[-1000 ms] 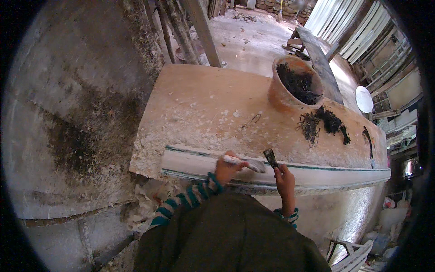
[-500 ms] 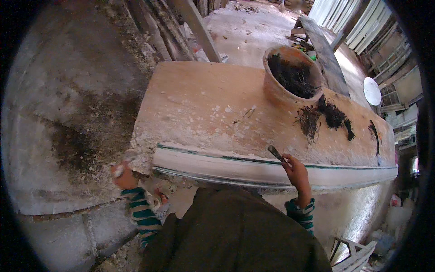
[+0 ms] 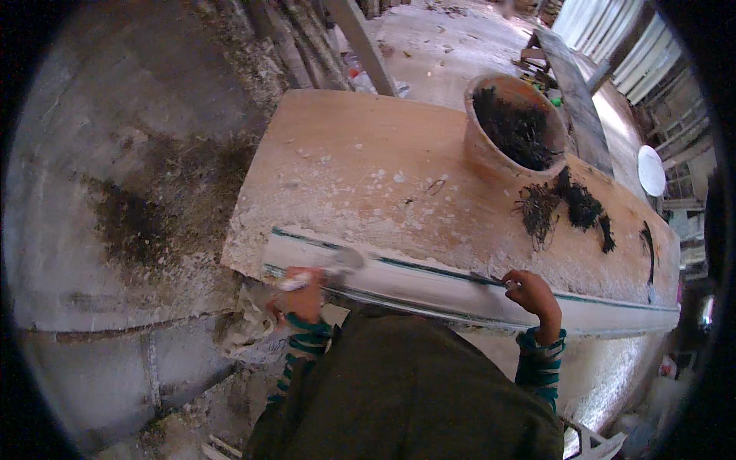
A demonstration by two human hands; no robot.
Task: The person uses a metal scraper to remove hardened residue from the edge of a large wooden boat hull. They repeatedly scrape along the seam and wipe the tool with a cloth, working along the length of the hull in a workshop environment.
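My left hand (image 3: 303, 294) is closed on a white-smeared tool (image 3: 346, 262), too blurred to tell its kind. The tool's pale round end is over the left part of a long white moulding strip (image 3: 429, 287) with dark green edge lines. That strip runs along the near edge of an orange-brown tabletop (image 3: 345, 146). Further right, my right hand (image 3: 534, 296) pinches a small flat scraper (image 3: 487, 280). Its thin dark blade points left and lies at the strip's far green edge; whether it touches cannot be told.
A clay-coloured basin (image 3: 484, 146) of dark fibres stands at the table's far right. Loose dark fibre clumps (image 3: 581, 205) lie beside it. A stained grey slab (image 3: 69, 245) is on the left, a narrow plank bench (image 3: 579, 100) behind, and a white round plate (image 3: 651, 170) far right.
My left hand has moved right with its tool, from beyond the strip's left end to over the strip. My right hand shifted slightly right and lower, with the scraper now flatter. The whole view shifted.
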